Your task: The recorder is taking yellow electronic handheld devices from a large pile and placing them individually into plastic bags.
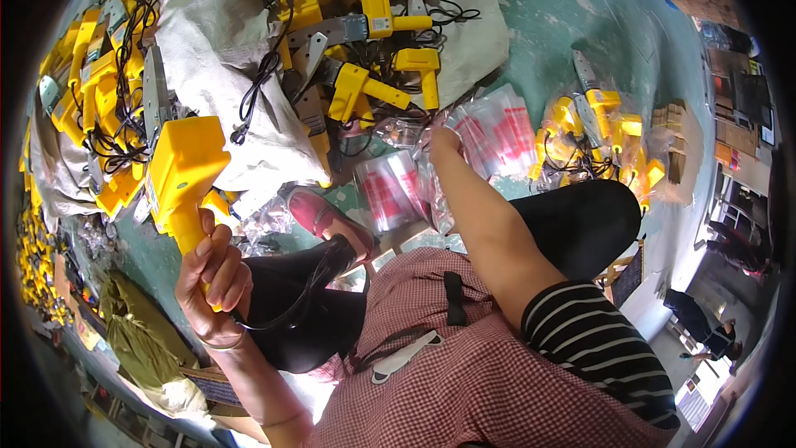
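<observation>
My left hand (214, 286) is closed around the handle of a yellow pipe welding iron (189, 164), holding it up at the left with its flat metal heating plate pointing away. A black cord runs from the handle's lower end over my lap. Further forward, my right hand (445, 143) reaches down among small clear plastic packets. Its fingers look bunched, their tips hidden. Right beside it lie clear bags with red printing (497, 131), and a nearer stack of printed bags (388, 191). Crinkled clear packets of small parts (402, 131) lie just left of that hand.
Many yellow welding irons (361, 87) with black cords lie heaped on white woven sacks (220, 58) ahead and left. Bagged irons (601, 129) sit at the right near brown cardboard pieces (676, 141). An olive cloth (141, 323) lies at the left. Other people (705, 323) are far right.
</observation>
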`<state>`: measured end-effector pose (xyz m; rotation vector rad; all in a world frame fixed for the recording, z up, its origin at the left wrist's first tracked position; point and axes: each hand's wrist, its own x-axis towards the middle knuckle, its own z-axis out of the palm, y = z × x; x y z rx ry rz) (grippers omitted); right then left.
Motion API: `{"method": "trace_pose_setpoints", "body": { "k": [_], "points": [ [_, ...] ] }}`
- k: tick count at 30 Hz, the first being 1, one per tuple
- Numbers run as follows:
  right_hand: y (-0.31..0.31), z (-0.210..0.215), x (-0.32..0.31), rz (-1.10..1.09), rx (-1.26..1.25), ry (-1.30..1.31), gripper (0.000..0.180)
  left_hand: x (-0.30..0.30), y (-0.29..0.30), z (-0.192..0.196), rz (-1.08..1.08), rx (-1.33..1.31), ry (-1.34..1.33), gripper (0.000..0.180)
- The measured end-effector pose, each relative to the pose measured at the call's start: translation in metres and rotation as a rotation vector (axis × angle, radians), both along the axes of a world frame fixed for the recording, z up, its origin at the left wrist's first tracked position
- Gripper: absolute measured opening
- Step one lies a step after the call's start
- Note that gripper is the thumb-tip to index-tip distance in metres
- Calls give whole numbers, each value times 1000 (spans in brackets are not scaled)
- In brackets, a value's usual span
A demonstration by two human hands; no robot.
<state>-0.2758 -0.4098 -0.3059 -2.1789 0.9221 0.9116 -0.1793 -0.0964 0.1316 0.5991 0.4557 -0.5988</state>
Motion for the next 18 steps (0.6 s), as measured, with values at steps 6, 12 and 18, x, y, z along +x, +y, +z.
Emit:
{"method": "trace_pose_setpoints", "body": {
  "k": [6, 12, 18],
  "points": [
    [-76, 115, -12, -1398, -68, -929, 19, 10, 2, -7, -46, -140, 0, 18],
    [-42, 217, -9, -910, 53, -1007, 18, 7, 16, -15, -121, -219, -79, 8],
    [-22, 242, 16, -452, 172, -767, 18, 5, 29, -23, -138, -206, -175, 5]
  ]
}}
